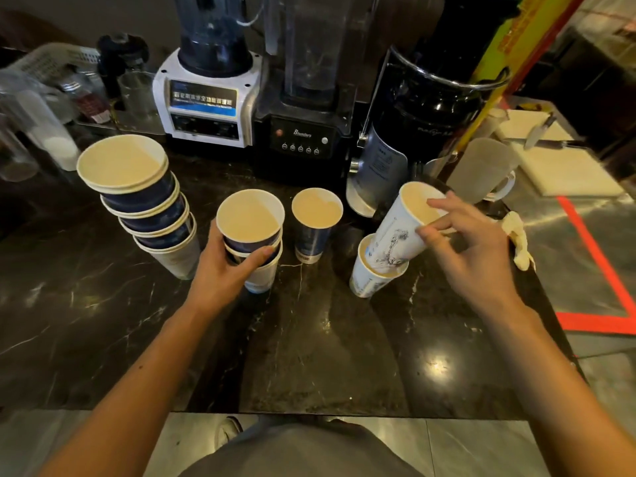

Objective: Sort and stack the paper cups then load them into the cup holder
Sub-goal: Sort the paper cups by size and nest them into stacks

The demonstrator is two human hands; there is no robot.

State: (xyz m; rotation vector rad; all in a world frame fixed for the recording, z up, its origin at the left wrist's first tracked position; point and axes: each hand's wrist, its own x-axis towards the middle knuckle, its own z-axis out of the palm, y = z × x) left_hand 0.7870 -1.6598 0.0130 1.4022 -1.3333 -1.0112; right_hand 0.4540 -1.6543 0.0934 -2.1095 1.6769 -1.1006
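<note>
A tall, leaning stack of several blue-and-white paper cups (144, 201) stands at the left of the dark marble counter (309, 339). My left hand (227, 266) grips a short stack of blue cups (251, 235) in the middle. Just right of it a single blue cup (315, 223) stands upright on its own. My right hand (461, 242) holds a white printed cup (399, 232) by its rim, tilted, with its base inside another white cup (364, 280) on the counter.
Two blenders (210, 80) (306, 98) and a black grinder (423, 108) line the back of the counter. Glasses and a basket (48, 63) sit far left. A frosted jug (481, 170), a white board with a knife (540, 132) and a crumpled cloth (516, 239) lie right.
</note>
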